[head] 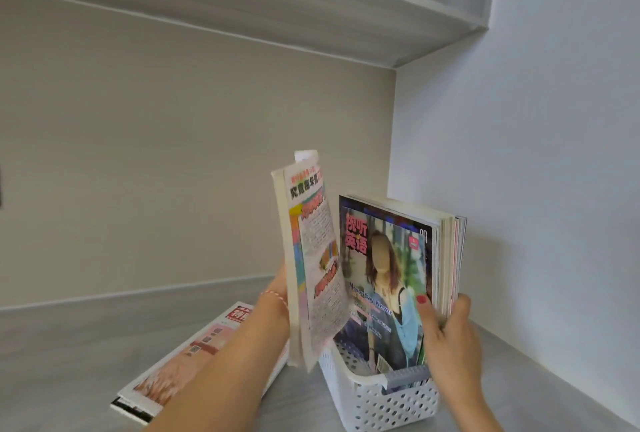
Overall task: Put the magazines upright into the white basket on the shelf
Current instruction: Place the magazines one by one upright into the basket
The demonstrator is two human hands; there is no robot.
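The step in hand is the insertion of one more magazine (311, 258) into the basket (381, 400). The left hand (277, 296) holds it upright, tilted a little to the left, its lower edge just beside the basket's left rim and not yet inside. That hand's fingers are behind the magazine, so I cannot tell exactly how they close, though they appear to be clamped on its spine side. A red-and-white bracelet (275, 296) crosses the wrist.

The right hand (446, 331) steadies the stack (398, 279) already standing in the basket: its thumb presses the front cover and its fingers wrap the back of the stack at 3 o'clock, pinching it and holding it toward the right. This leaves a gap on the basket's left side, at 9 o'clock from the stack.

More magazines, the pile (194, 359), lie flat on the shelf (69, 345) at 8 o'clock from the basket, partly hidden by the left forearm. The task is thus part done.

The next move, as I judge it, calls for bringing the held magazine's lower edge over the left rim, squaring it upright and lowering it into the gap, while the right hand keeps the stack from leaning across. A floppy cover could catch on the rim.
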